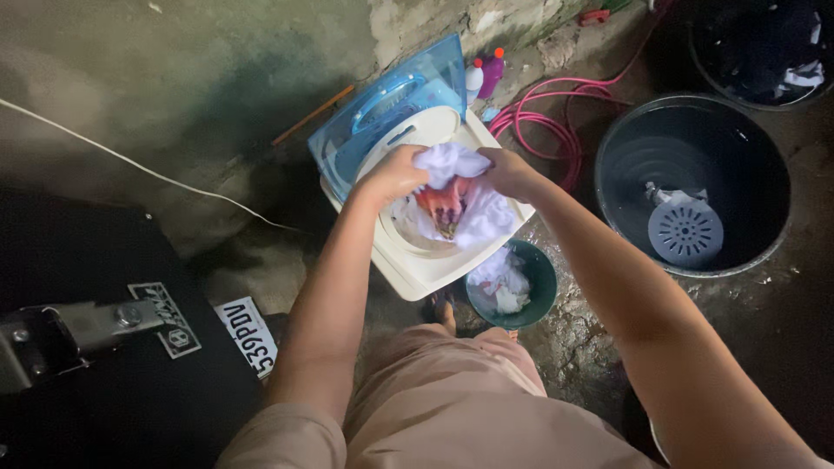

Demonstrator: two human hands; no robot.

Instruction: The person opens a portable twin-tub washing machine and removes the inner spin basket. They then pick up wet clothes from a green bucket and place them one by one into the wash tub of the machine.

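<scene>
Both arms are stretched forward and down from the shoulders, forearms converging over the small white washing machine (417,269), and the two hands meet above its round opening. The left hand (393,174) is curled into a fist around the near-left part of a bundle of white cloth (460,187), knuckles up, wrist bent slightly inward. The right hand (508,172) is closed on the same bundle from the other side, fingers tucked into the folds, so the fabric is bunched between the two grips. A patch of orange-red print (441,204) shows in the cloth just under the hands, and the rest of the white fabric spills down into the drum and over its right rim. The bundle sits right at the mouth of the tub, held just above it, not resting flat. Behind the hands, the translucent blue lid (382,113) stands tilted open toward the wall, hemming in the far side. To the near right, touching the machine's corner, a green basin (543,282) holds more white laundry. Further right, well apart from the hands, a large dark tub (695,182) holds a grey perforated disc (686,233), and a pink hose (556,113) loops on the wet concrete between it and the machine. Two bottles (483,76) stand against the wall behind the lid. On the left there is a dark box with a metal latch (69,330); between it and the machine lies open floor.
</scene>
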